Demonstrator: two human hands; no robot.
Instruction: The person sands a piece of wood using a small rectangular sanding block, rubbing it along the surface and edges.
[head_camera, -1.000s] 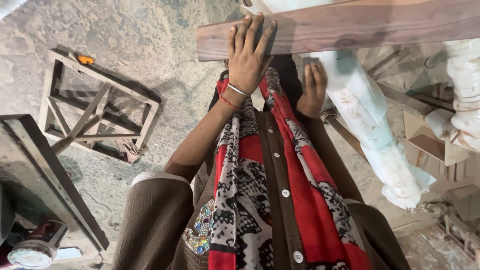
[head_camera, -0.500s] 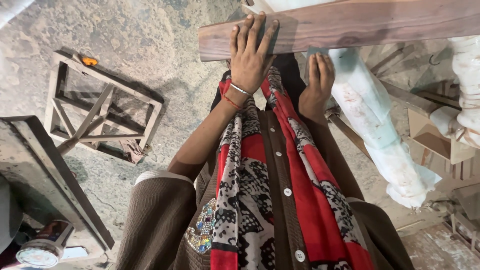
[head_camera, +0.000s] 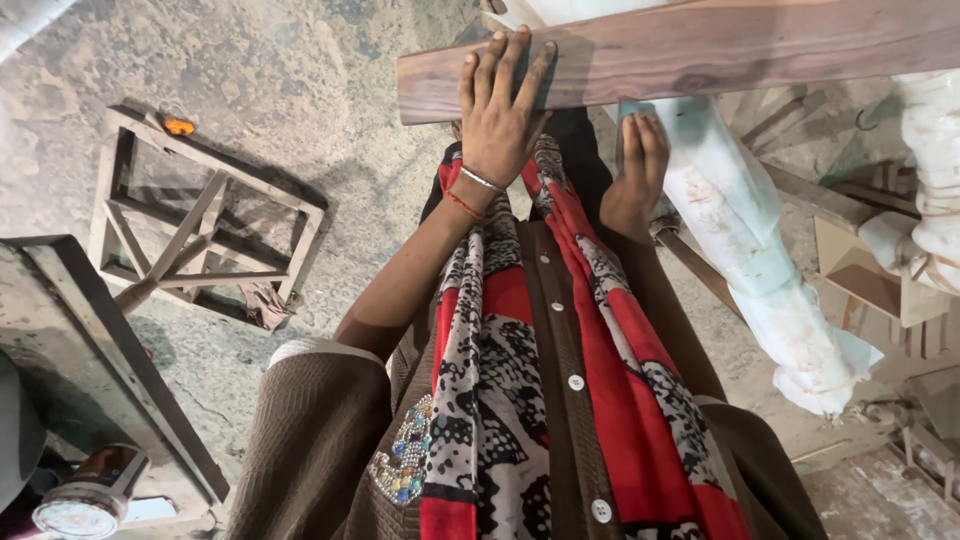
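Over the dusty stone floor (head_camera: 300, 90), keep your left hand (head_camera: 497, 115) flat on the plank (head_camera: 700, 50); your right hand (head_camera: 635, 175) looks open, perhaps steadying underneath.

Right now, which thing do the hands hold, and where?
The long brown wooden plank: left hand lies flat on its near end, right hand beneath it.

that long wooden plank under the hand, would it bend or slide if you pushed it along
The wooden plank looks thick and straight, so it is probably stiff rather than floppy. The left hand lies flat on its end; its smooth grain suggests it could slide. Its length past the frame edge hints it is fairly heavy.
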